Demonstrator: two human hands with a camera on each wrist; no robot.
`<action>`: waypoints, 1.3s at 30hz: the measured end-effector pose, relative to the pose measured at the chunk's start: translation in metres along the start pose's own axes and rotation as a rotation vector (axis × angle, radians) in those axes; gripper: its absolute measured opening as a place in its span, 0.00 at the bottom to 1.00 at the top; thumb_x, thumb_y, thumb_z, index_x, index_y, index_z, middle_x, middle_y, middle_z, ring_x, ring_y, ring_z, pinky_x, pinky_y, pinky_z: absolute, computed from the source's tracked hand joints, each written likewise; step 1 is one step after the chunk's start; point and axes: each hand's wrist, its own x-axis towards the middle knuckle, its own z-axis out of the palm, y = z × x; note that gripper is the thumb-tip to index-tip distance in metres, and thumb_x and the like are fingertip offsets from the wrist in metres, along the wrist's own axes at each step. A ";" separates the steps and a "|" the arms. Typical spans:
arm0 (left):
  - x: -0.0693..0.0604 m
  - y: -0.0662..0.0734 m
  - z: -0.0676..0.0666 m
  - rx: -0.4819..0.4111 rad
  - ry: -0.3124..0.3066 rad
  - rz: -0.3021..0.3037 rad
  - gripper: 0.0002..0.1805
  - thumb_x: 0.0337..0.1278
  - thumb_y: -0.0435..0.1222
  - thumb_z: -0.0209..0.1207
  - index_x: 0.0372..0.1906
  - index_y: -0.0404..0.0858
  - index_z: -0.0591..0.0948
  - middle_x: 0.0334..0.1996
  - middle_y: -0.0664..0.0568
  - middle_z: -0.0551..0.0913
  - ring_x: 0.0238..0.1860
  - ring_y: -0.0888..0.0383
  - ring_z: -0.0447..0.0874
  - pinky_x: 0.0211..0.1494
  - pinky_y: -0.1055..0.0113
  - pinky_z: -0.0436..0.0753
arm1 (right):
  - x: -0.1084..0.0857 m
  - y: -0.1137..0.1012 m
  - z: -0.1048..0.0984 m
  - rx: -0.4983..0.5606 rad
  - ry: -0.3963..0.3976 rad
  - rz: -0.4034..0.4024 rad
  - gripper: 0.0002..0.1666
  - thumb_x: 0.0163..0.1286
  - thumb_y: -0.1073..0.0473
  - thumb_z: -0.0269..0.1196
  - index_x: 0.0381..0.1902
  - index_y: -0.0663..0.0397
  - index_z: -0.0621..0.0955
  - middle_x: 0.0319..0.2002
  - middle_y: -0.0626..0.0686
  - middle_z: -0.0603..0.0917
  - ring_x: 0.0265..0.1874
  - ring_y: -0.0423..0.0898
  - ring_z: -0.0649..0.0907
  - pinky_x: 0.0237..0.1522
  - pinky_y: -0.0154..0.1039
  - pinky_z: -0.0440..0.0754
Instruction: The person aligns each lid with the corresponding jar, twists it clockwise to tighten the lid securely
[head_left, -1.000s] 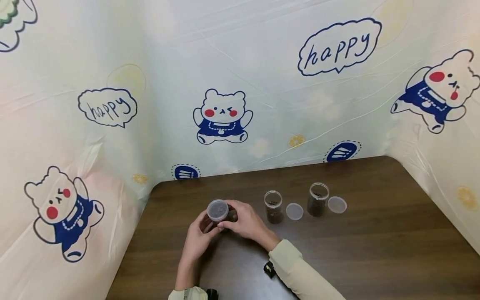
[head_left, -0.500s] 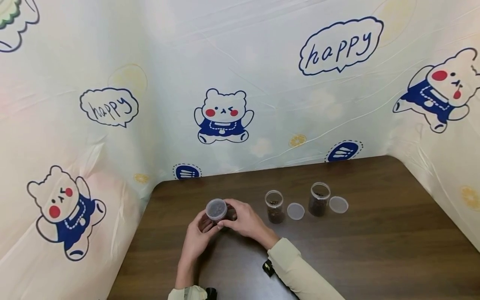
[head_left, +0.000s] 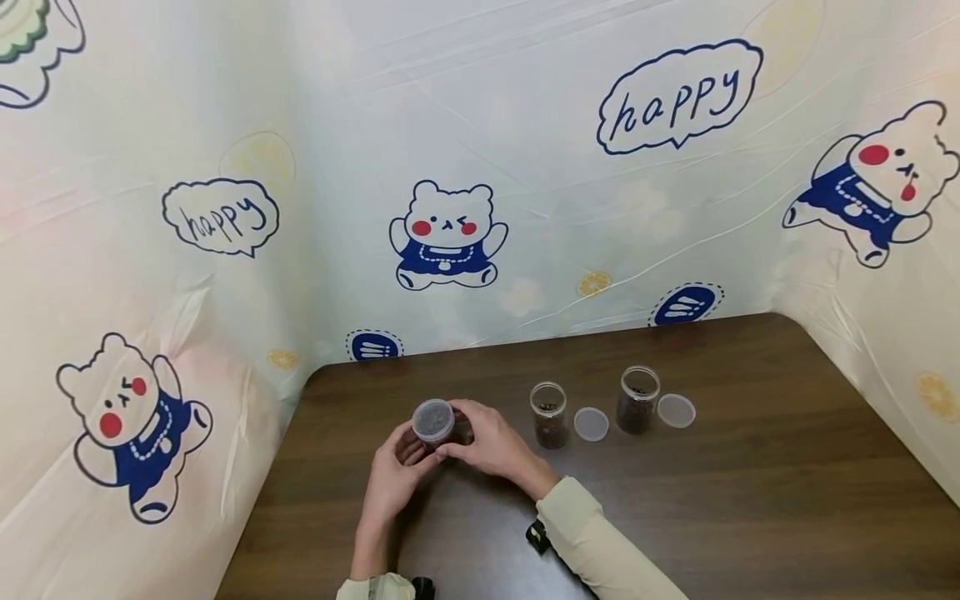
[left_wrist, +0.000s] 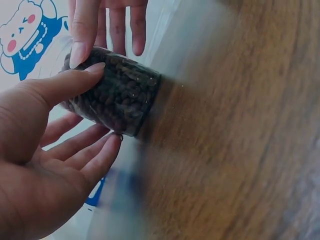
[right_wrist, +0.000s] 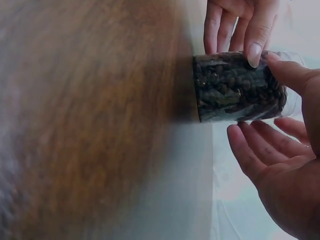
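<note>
A clear lidded jar (head_left: 433, 422) of dark, bean-like pieces is held between both hands at the left part of the table. My left hand (head_left: 392, 483) grips its left side, thumb across the near wall and fingers around behind. On the other side my right hand (head_left: 491, 439) holds it, thumb in front and fingers curved round the far wall. Both wrist views show the dark contents through the jar wall (left_wrist: 117, 90). Whether the jar's base touches the table cannot be told.
To the right stand two uncovered clear jars, a nearer one (head_left: 550, 417) and a fuller one (head_left: 637, 404), both with dark contents. A round lid (head_left: 591, 424) lies beside the first, another lid (head_left: 677, 411) beside the second. A printed curtain (head_left: 525, 167) surrounds the wooden table (head_left: 750, 500).
</note>
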 end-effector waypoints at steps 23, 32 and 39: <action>-0.023 0.056 -0.002 0.246 0.244 0.126 0.37 0.53 0.46 0.79 0.67 0.42 0.78 0.69 0.43 0.78 0.73 0.40 0.75 0.75 0.38 0.74 | -0.019 -0.045 -0.051 0.030 0.149 -0.092 0.30 0.71 0.55 0.73 0.66 0.56 0.79 0.55 0.56 0.86 0.51 0.48 0.88 0.52 0.44 0.89; -0.028 0.081 0.018 0.242 0.314 0.357 0.29 0.50 0.37 0.80 0.60 0.44 0.84 0.65 0.45 0.84 0.75 0.45 0.75 0.75 0.36 0.74 | -0.041 -0.053 -0.087 0.031 0.255 -0.187 0.23 0.69 0.57 0.74 0.59 0.55 0.83 0.50 0.53 0.87 0.42 0.46 0.90 0.48 0.41 0.91; -0.030 0.092 0.034 0.204 0.252 0.436 0.33 0.51 0.39 0.80 0.65 0.51 0.82 0.61 0.51 0.87 0.65 0.48 0.86 0.65 0.45 0.84 | -0.060 -0.049 -0.111 0.007 0.316 -0.184 0.18 0.69 0.58 0.74 0.54 0.53 0.85 0.46 0.49 0.88 0.40 0.44 0.89 0.45 0.43 0.91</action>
